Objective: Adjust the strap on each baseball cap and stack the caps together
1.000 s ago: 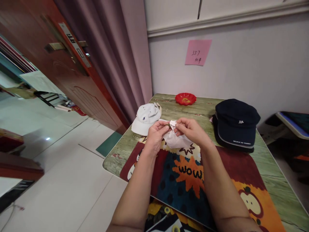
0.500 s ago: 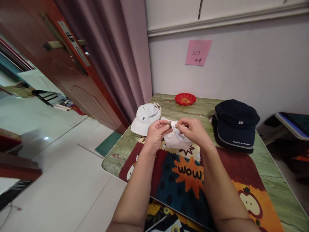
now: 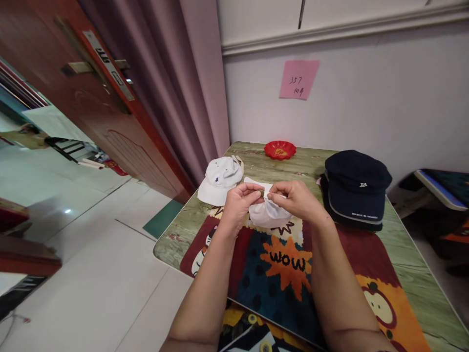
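Both hands are at a white cap near the middle of the table, its brim partly showing behind the fingers. With thumb and fingertips pinched together, my left hand holds the left side of the cap's back strap. My right hand pinches the strap just to the right, the two sets of fingertips almost touching. The fingers cover the strap's fastening. Beside my left hand sits another white cap with a small dark blue logo. Navy caps, stacked, lie to the right of my right hand.
A red scalloped dish stands at the table's back. Under the hands lies a colourful mat on the green wood-grain table. A pink note is on the wall. A door and a curtain are at left.
My fingertips have shifted slightly on the strap, and the right hand sits a little lower. The cap stays in nearly the same place; the view has moved slightly.
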The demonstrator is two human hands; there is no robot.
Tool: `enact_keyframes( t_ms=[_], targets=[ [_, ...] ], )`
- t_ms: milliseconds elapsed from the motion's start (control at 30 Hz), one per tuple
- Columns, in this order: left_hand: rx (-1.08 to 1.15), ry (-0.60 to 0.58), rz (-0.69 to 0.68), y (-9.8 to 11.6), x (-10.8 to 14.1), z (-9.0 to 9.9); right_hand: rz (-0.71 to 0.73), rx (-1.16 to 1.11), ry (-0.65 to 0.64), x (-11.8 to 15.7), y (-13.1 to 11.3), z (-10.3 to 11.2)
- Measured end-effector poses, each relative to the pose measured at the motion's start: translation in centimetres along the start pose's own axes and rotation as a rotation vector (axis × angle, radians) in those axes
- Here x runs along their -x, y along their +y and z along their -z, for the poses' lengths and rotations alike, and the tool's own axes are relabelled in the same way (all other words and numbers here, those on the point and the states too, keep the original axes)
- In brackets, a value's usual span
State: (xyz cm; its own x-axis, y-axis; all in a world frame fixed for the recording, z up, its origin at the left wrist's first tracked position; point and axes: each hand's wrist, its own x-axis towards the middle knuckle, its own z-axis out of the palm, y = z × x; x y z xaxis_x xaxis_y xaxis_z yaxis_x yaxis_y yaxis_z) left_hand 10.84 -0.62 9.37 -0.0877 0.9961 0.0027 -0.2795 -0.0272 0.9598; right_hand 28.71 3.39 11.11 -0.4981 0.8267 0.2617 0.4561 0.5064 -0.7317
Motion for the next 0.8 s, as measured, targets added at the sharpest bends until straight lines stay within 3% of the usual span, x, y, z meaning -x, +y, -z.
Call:
enact_keyframes(
  t_ms=[200,400,800],
  targets=[
    [-0.037,0.019,-0.011,-0.9,-0.2,-0.4,-0.031,-0.015,-0.015,0.0,0.2,0.2],
    [0.006,0.071,0.009,-0.8,-0.6,0.6,-0.129,-0.143,-0.077,0.3,1.4,0.8],
    [0.128,-0.056,0.148,-0.5,-0.5,0.8,0.014,-0.163,-0.058,-0.2,2.7,0.4]
  ],
)
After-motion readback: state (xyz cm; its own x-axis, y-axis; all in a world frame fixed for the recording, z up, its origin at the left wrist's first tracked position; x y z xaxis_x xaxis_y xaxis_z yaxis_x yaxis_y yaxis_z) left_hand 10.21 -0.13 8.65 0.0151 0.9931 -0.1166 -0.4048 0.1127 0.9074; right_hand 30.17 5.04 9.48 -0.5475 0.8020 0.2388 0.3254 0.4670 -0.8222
